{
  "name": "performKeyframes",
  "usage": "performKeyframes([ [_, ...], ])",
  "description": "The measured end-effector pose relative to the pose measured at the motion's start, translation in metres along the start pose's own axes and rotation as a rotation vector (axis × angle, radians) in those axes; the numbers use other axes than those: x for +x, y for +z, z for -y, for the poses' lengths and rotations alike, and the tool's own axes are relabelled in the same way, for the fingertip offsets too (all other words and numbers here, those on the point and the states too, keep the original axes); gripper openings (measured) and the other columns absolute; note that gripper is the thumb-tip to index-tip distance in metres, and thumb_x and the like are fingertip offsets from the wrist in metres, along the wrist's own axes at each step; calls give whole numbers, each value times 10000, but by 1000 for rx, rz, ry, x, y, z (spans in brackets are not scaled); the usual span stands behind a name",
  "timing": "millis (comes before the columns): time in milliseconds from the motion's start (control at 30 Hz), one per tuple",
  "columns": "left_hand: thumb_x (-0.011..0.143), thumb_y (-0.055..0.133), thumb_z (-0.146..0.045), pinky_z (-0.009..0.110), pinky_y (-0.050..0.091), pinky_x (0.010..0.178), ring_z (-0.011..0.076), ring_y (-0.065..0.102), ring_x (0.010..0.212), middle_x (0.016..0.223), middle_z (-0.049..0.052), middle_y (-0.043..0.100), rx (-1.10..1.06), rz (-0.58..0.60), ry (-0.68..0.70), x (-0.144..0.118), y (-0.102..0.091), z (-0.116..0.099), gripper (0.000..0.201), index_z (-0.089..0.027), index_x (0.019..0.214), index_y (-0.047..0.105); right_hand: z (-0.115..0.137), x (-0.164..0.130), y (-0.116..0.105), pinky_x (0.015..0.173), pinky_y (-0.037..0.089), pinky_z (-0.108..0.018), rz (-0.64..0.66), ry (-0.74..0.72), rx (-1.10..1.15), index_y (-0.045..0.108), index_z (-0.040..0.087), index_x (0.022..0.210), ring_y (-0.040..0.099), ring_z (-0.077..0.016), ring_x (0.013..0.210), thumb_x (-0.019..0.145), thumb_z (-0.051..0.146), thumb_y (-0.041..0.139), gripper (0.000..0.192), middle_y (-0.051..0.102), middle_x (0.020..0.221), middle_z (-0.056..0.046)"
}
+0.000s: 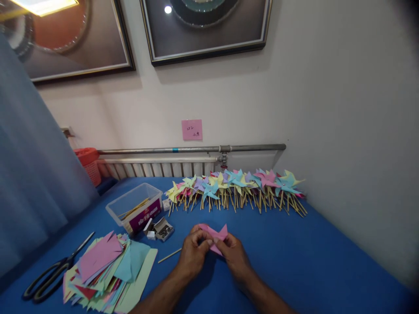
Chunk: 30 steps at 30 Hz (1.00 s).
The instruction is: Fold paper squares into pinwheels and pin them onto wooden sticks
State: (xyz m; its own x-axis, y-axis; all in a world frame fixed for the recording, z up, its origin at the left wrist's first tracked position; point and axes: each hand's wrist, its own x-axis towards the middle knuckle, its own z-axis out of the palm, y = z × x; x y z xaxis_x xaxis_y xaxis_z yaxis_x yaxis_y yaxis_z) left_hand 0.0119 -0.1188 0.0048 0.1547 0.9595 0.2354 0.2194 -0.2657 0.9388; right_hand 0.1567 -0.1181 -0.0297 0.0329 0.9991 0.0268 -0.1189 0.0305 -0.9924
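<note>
So we're a good way into this pinwheel batch, judging by the surface. Up at 12 to 1 o'clock there's a long row of finished pinwheels (235,189) on sticks, yellow, blue, purple and pink, lined up against the wall side of the blue surface (310,261). Looks like a few dozen already done, though we can't count them properly from here.

Right now we've got a pink paper piece (214,235) at dead centre, partly folded into points. Both of our hands are closed on it: the left hand (193,253) pinches the middle with its fingertips from the 9 o'clock side, and the right hand (235,257) pinches it from the 3 o'clock side. The two hands are touching or nearly so at the fingertips. We'd say this one is mid-fold, not pinned or on a stick yet.

What's left seems like plenty. At 8 o'clock there's a fat stack of cut paper squares (104,270) in mixed colours, with scissors (52,272) just beside it further left. A loose stick (169,255) lies right by the left hand. At 10 o'clock a clear plastic tub (135,207) holds more sticks, and a small open box of pins (163,229) sits just in front of it.

So: lots done, lots of paper to go.
</note>
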Motion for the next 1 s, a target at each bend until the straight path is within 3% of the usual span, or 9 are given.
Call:
performKeyframes([
  [200,769,596,-226,267,422,699,152,534,731,757,9,548,-37,-33,-18,0,3,5,133,-177,645,598,4,-2,0,734,512,-330,4,12,42,753,172,894,667,-248,793,678,564,786,449,762,846,-66],
  [667,795,570,-252,258,393,675,141,500,705,725,-4,533,-45,-22,-42,-1,5,9,155,-179,659,560,7,-3,-1,626,457,-281,15,33,72,698,179,753,589,-182,645,658,527,812,378,679,677,-5],
  [1000,816,564,-260,252,375,649,134,474,679,691,-22,519,-36,-24,-67,-3,7,10,141,-183,698,552,7,-3,1,639,468,-286,20,29,75,727,177,803,608,-196,678,673,532,797,384,710,733,-29],
])
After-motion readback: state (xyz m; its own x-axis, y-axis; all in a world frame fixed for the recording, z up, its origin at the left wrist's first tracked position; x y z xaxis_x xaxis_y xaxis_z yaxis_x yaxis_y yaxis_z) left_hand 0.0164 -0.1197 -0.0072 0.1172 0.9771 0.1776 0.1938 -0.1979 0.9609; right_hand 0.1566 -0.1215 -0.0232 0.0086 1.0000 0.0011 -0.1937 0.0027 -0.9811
